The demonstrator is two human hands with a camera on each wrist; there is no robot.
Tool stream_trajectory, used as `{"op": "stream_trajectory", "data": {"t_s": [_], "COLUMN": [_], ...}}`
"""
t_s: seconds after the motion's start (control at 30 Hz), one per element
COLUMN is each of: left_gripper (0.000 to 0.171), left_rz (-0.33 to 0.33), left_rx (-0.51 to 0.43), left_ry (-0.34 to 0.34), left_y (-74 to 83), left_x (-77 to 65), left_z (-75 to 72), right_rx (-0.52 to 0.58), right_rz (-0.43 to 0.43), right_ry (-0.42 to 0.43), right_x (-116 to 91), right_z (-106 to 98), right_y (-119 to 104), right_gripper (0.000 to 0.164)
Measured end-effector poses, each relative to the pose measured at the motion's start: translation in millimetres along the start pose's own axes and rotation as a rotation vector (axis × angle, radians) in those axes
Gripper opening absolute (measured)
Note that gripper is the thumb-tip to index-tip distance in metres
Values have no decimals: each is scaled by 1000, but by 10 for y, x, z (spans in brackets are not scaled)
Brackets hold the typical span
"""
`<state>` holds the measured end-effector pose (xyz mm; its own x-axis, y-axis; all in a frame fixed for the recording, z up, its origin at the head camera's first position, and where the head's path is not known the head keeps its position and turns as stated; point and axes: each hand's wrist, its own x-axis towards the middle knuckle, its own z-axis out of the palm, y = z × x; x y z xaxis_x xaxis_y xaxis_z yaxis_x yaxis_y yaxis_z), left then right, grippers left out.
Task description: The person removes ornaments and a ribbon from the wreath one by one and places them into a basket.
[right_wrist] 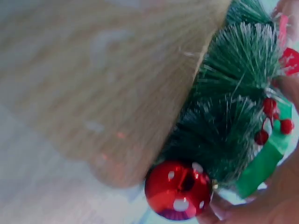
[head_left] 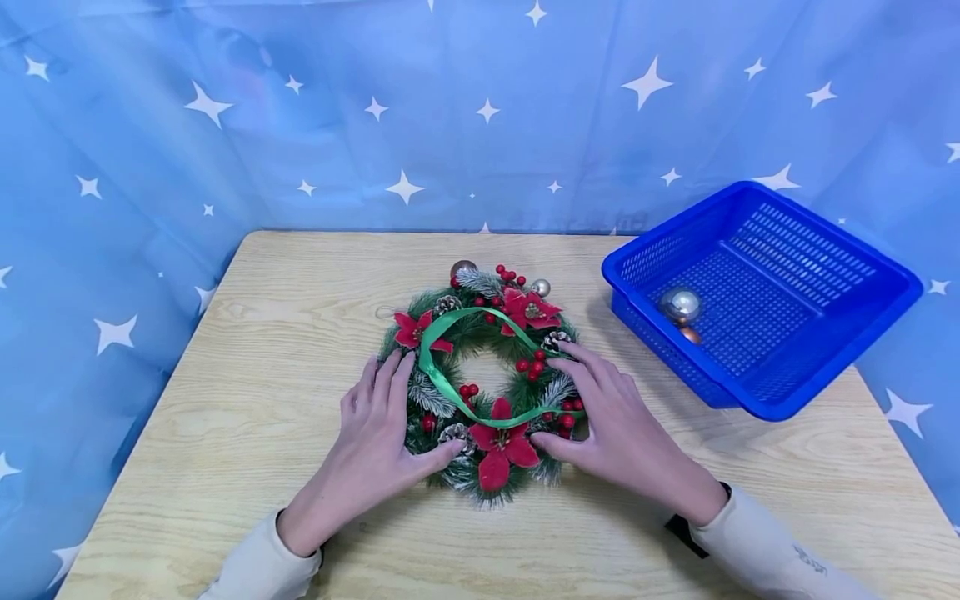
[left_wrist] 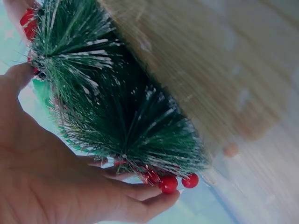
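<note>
A Christmas wreath [head_left: 493,479] of green, frosted tips lies on the table, dressed with red poinsettias, pine cones and red berries. A loop of green ribbon [head_left: 429,358] lies across its top, one end running beneath my right hand. My left hand [head_left: 382,433] rests on the wreath's left side, fingers spread and thumb near a pine cone [head_left: 456,437]. On the opposite side my right hand [head_left: 618,425] touches the wreath, its thumb beside the front poinsettia [head_left: 504,446]. The right wrist view shows a shiny red ball ornament [right_wrist: 178,190] at the wreath's edge, near the fingers.
At the right of the wooden table [head_left: 262,333] stands a blue plastic basket [head_left: 817,400], holding a silver ball [head_left: 681,305] and a copper-coloured ball [head_left: 691,335]. A blue curtain [head_left: 450,150] with white stars hangs behind the table.
</note>
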<state>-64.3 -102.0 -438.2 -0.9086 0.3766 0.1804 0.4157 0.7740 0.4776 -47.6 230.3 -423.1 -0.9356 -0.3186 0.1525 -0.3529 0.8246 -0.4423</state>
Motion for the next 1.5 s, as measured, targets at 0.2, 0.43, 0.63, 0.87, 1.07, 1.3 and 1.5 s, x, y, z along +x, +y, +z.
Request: {"op": "stream_trajectory", "data": {"t_s": [0.2, 0.43, 0.63, 0.87, 1.07, 1.3, 1.5], "left_gripper": [125, 124, 125, 126, 126, 126, 125], "left_rz": [17, 56, 94, 109, 143, 120, 95], "left_rx": [-29, -33, -63, -99, -103, -84, -50], "left_ry": [-60, -100, -118, -163, -151, -124, -95], "left_y": [-50, -109, -162, -210, -228, -228, -217], "left_x": [-1, 35, 48, 71, 88, 63, 43], "left_z": [-23, -47, -77, -89, -92, -102, -106], "right_rx": [45, 54, 67, 79, 102, 89, 47], "right_rz": [28, -37, -156, -183, -111, -35, 1], "right_ry": [-50, 29, 102, -50, -186, -222, -202], "right_x": [-10, -38, 42, 161, 191, 174, 143], "right_z": [-91, -140, -190, -200, -181, -161, -159], "right_y": [37, 99, 204, 300, 346, 319, 245], "right_gripper": [100, 93, 90, 96, 98, 99, 100]}}
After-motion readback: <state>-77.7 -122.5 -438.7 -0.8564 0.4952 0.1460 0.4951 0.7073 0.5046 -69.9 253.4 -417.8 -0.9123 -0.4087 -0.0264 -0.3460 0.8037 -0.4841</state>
